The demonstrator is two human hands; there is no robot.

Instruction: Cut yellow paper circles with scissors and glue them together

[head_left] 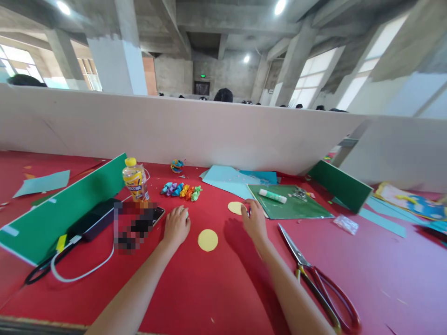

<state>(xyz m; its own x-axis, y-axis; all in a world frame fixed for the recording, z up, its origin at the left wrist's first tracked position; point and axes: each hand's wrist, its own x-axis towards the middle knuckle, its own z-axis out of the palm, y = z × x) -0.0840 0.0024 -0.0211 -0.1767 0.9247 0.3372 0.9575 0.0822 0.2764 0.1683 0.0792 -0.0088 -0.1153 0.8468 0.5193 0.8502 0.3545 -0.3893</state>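
My left hand point(177, 225) rests on the red table, fingers loosely bent and holding nothing that shows. It lies between a phone point(159, 214), partly blurred out, and a yellow paper circle point(207, 240). Over the table hovers my right hand point(255, 222), its thumb and fingers apart. Its fingertips overlap the right edge of a second yellow paper circle point(235, 207); whether they touch it I cannot tell. A small dark spot shows between those fingers, too small to name. Beyond my left hand lies a row of colourful crumpled paper pieces point(181, 190).
Large scissors point(303, 267) lie right of my right arm. A glue stick point(273, 196) rests on a green sheet point(296, 209). Left stand a drink bottle point(134, 181), a black power bank point(94, 218) with cables and a green divider point(63, 209). Light-blue paper point(226, 179) lies by the white partition point(209, 130).
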